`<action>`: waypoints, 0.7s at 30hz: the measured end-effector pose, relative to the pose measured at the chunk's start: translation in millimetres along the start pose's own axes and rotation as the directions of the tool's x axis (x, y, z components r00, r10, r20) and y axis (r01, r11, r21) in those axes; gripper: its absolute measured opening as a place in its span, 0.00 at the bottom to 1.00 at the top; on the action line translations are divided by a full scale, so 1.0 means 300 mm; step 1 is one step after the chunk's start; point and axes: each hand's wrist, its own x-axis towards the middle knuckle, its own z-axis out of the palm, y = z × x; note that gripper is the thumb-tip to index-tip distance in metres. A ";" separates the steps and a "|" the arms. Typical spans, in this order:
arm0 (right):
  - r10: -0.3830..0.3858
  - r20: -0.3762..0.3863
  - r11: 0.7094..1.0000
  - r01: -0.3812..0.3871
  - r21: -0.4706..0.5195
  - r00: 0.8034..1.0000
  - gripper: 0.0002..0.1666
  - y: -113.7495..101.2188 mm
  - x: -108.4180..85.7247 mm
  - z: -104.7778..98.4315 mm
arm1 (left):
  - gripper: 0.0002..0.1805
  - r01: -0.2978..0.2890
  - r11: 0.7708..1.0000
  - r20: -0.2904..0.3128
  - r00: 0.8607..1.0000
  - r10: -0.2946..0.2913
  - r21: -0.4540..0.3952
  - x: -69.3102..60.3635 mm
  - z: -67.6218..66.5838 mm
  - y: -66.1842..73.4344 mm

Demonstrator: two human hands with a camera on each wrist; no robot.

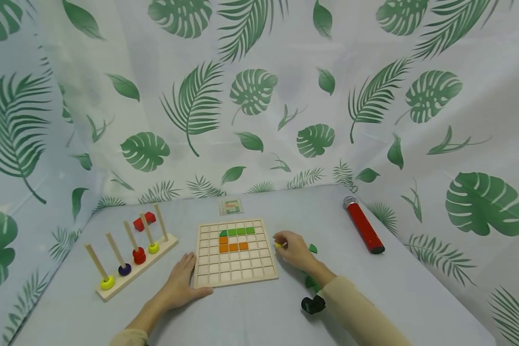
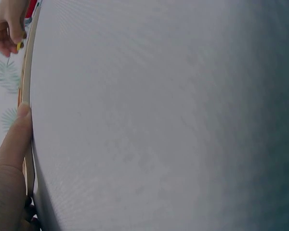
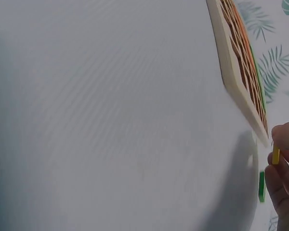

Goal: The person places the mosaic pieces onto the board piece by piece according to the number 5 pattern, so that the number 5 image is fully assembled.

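A square wooden grid board (image 1: 238, 266) lies in the middle of the table, with green tiles (image 1: 241, 231) in one row and orange tiles (image 1: 233, 248) below and at their left. The left hand (image 1: 182, 283) rests at the board's lower left corner, fingers along the left edge and thumb at the front edge. Just off the board's right side, the right hand (image 1: 295, 249) pinches a small yellow piece (image 1: 278, 245) between thumb and fingers. In the right wrist view the yellow piece (image 3: 276, 155) shows between the fingertips, above a green piece (image 3: 262, 186).
A peg stand (image 1: 138, 269) with coloured rings is at the left, red blocks (image 1: 144, 221) behind it. A pattern card (image 1: 231, 206) lies behind the board. Green pieces (image 1: 312, 282) and a black object (image 1: 313, 304) lie near the right forearm; a red cylinder (image 1: 364, 226) is farther right.
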 end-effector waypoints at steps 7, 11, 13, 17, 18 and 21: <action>-0.038 0.049 0.999 0.037 0.023 0.998 0.16 -0.047 0.058 0.071 | 0.63 0.000 1.000 0.005 1.000 0.000 -0.008 -0.001 -0.003 0.003; -0.045 0.065 0.999 0.045 0.000 0.997 0.16 -0.058 0.078 0.102 | 0.63 0.003 1.000 0.004 1.000 -0.003 -0.017 -0.001 0.000 0.003; -0.042 0.070 0.999 0.043 -0.012 0.997 0.16 -0.058 0.088 0.113 | 0.63 0.005 1.000 0.002 1.000 -0.005 -0.019 0.000 0.002 0.001; -0.041 0.080 0.999 0.043 -0.019 0.996 0.16 -0.056 0.103 0.126 | 0.63 0.002 1.000 -0.006 1.000 -0.002 -0.021 0.002 0.002 -0.002; -0.049 0.078 0.999 0.051 -0.018 0.996 0.16 -0.056 0.106 0.129 | 0.63 0.004 1.000 -0.006 1.000 -0.004 -0.024 0.000 0.001 -0.001; -0.056 0.086 0.998 0.057 -0.014 0.995 0.16 -0.059 0.112 0.141 | 0.62 0.010 1.000 -0.008 1.000 -0.010 -0.026 -0.004 -0.001 0.002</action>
